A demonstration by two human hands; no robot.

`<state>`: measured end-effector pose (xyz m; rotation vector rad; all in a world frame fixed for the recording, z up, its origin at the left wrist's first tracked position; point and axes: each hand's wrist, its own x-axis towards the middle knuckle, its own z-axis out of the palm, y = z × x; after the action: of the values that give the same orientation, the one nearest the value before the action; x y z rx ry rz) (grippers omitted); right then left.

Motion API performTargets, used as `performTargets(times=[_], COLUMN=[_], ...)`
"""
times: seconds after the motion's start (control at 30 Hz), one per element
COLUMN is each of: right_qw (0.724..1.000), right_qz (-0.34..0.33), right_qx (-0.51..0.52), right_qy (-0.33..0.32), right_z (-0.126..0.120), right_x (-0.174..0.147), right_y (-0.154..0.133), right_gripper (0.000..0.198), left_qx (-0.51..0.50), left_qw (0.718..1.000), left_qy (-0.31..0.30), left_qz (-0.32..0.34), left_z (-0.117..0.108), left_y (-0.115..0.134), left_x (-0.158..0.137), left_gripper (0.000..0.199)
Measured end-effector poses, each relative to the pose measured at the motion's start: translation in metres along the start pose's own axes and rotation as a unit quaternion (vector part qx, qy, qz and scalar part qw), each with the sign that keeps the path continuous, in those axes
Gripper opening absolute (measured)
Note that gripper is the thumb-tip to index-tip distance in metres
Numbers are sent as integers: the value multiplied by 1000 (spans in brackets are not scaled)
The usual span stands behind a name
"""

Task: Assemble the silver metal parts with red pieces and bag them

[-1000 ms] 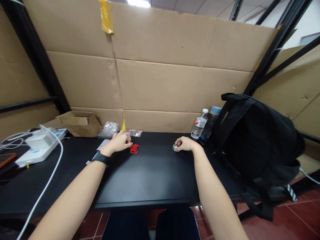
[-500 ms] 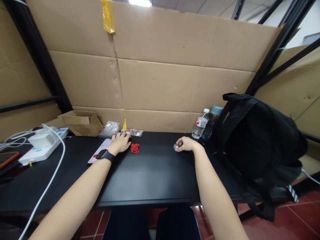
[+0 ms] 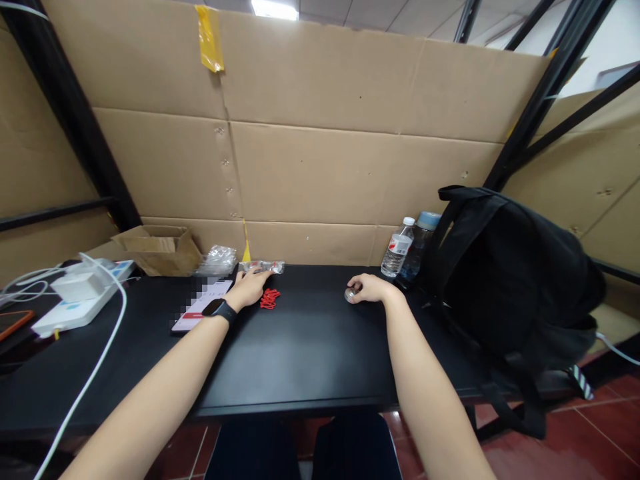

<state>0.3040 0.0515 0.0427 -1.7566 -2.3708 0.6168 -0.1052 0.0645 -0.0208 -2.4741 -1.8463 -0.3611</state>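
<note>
Past the phone (image 3: 213, 293), my left hand (image 3: 250, 287) reaches over the black table top, palm down, fingers stretched out and apart. Its fingertips lie at a row of small clear plastic packets (image 3: 277, 267) with bits of red; I cannot tell whether they touch it. Close to the thumb side is a small bundle of red cord (image 3: 270, 299). Farther right, my right hand (image 3: 369, 289) has its thumb and fingers closed on a small, round, clear disc-like object (image 3: 349, 295) at the table surface. What exactly the disc is cannot be made out.
Crumpled clear plastic bags (image 3: 219, 260) and a brown paper bag (image 3: 163, 252) stand back left. A white power strip (image 3: 83, 303) trails cables. To the right are a water bottle (image 3: 399, 247), a blue-lidded bottle (image 3: 420, 247) and a black backpack (image 3: 510, 287). Cardboard (image 3: 310, 180) walls the back.
My left hand has shifted slightly right and its fingers have moved over toward the clear packets, uncovering more of the phone. My right hand keeps the clear disc in nearly the same place.
</note>
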Motion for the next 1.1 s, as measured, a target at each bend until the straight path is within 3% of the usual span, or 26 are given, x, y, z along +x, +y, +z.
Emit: performTargets(times=[0.17, 0.33, 0.43, 0.57, 0.7, 0.97, 1.1], right_qw=[1000, 1000, 1000, 998, 986, 968, 964], right_qz=[3, 0, 4, -19, -92, -222, -257], right_qx=[13, 20, 10, -26, -68, -64, -52], right_qy=[-2, 0, 4, 58, 119, 101, 51], right_z=[0, -2, -3, 3, 19, 45, 45], right_x=[0, -3, -5, -2, 4, 7, 5], right_y=[-1, -3, -6, -16, -36, -68, -71], right_gripper=[60, 59, 54, 47, 44, 64, 65], left_qx=[-37, -44, -48, -60, -64, -113, -113], left_qw=[999, 996, 995, 995, 992, 953, 957], left_qy=[34, -43, -62, -80, -95, -153, -70], left_qz=[-15, -65, -61, -17, 52, 234, 259], left_z=[-8, -13, -15, -20, -29, -48, -51], left_y=[9, 17, 22, 39, 66, 103, 101], left_x=[4, 10, 12, 8, -2, -36, -40], left_gripper=[51, 63, 68, 67, 62, 45, 30])
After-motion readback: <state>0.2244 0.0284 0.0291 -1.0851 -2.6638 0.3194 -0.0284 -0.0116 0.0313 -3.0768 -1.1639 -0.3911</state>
